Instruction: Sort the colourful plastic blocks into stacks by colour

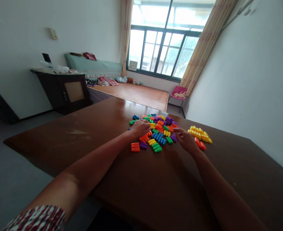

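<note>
A pile of small ribbed plastic building blocks (159,137) in orange, blue, green, purple and yellow lies spread on the brown table (83,134). My left hand (140,128) reaches over the pile's left side, fingers bent together at a yellow block (152,125); its fingertips are partly hidden. At the right edge is my right hand (186,139), its thumb and fingers apart beside a purple block (174,138), with nothing visible in them. Just beyond that hand sit a stacked row of yellow blocks (199,133) and some orange blocks (200,144), partly covered by the hand.
Past the table's far edge stands a low bed (141,93) with cloths and soft toys. A dark cabinet (69,91) is at the left, and a pink chair (179,91) is below the window (165,45). A white wall (249,86) runs along the right.
</note>
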Tool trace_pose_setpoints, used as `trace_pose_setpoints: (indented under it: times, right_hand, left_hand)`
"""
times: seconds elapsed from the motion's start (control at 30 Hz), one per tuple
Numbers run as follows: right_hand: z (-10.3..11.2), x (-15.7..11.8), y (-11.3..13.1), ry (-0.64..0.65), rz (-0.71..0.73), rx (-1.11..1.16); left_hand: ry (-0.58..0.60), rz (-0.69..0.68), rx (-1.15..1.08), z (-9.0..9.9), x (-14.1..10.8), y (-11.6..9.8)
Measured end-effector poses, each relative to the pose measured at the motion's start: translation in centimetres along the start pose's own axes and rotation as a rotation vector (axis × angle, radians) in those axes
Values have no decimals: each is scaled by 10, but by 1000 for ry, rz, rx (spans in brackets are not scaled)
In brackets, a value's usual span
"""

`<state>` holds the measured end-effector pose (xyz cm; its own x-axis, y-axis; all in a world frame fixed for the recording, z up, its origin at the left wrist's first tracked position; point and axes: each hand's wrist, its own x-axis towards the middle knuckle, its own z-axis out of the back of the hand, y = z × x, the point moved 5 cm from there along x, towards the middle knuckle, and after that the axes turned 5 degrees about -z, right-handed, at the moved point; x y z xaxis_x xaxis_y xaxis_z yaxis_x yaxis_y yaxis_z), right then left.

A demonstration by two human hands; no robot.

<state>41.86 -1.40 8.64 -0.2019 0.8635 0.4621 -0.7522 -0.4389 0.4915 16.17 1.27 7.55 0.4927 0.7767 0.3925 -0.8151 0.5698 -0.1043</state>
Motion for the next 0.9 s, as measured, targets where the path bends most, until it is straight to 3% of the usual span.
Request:
trace_pose_setpoints:
  times: [0.13, 0.27, 0.43, 0.57, 0.7, 0.83, 0.9]
  right_hand:
    - [7, 1, -2, -52, -5, 6]
    - [11, 4, -5, -64, -4, -1]
    - [18, 5, -4, -64, 0, -27]
    - [23, 6, -1, -86, -3, -37]
    - [13, 7, 1, -45, 32, 0]
    - [-11, 3, 11, 18, 90, 72]
    - [-21, 0, 20, 39, 100, 125]
  left_hand:
    - [80, -50, -35, -6, 23, -8]
    - [200, -123, 1, -26, 54, -22]
    - [301, -81, 9, -51, 77, -27]
    - [155, -43, -113, -41, 73, -24]
    - [56, -33, -216, -23, 55, -21]
    - [-87, 74, -646, -15, 28, -19]
    - [-94, 145, -893, -18, 15, -21]
